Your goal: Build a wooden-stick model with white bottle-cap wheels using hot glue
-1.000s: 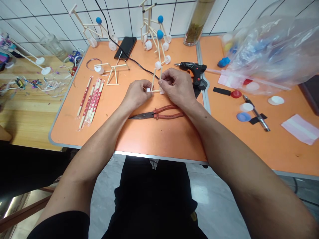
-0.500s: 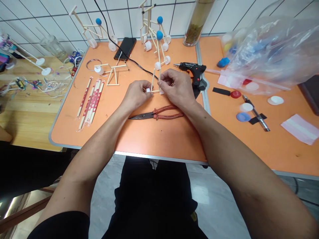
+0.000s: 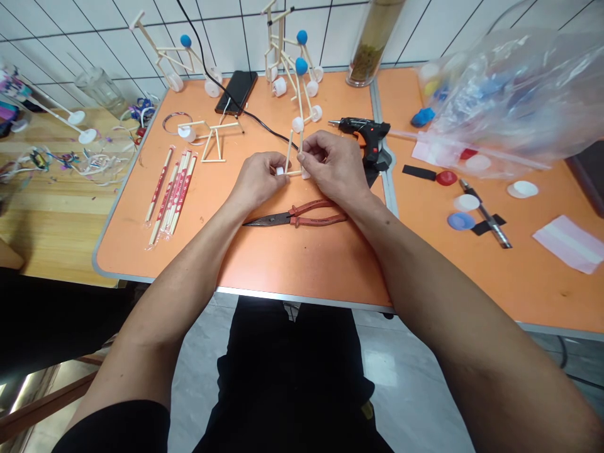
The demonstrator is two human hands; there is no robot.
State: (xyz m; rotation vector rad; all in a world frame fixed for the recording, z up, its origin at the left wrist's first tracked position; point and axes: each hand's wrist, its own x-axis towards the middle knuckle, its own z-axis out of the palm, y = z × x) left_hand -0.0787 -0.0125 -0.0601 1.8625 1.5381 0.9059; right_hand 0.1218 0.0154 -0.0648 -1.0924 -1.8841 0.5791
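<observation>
Between my hands, low over the orange table, is a small frame of pale wooden sticks (image 3: 288,151) with white caps at its lower corners. My left hand (image 3: 260,176) is closed on the white cap (image 3: 280,171) at the frame's left corner. My right hand (image 3: 333,160) pinches the frame's right-hand stick, with another white cap (image 3: 305,174) just under the fingertips; the exact grip is partly hidden. Below the hands lie red-handled long-nose pliers (image 3: 297,217). A black glue gun (image 3: 365,133) rests beyond my right hand, and a partial stick frame (image 3: 214,145) lies beyond my left.
Wrapped chopsticks (image 3: 172,195) lie at the left. Wheeled stick models (image 3: 283,53), a phone (image 3: 237,91) and a tall jar (image 3: 370,50) stand along the tiled wall. A black cable crosses behind my hands. A plastic bag (image 3: 509,100), loose caps and a pen (image 3: 491,220) occupy the right.
Almost nothing differs. Both hands keep their hold on the stick frame and its white cap, and the view shifts very slightly.
</observation>
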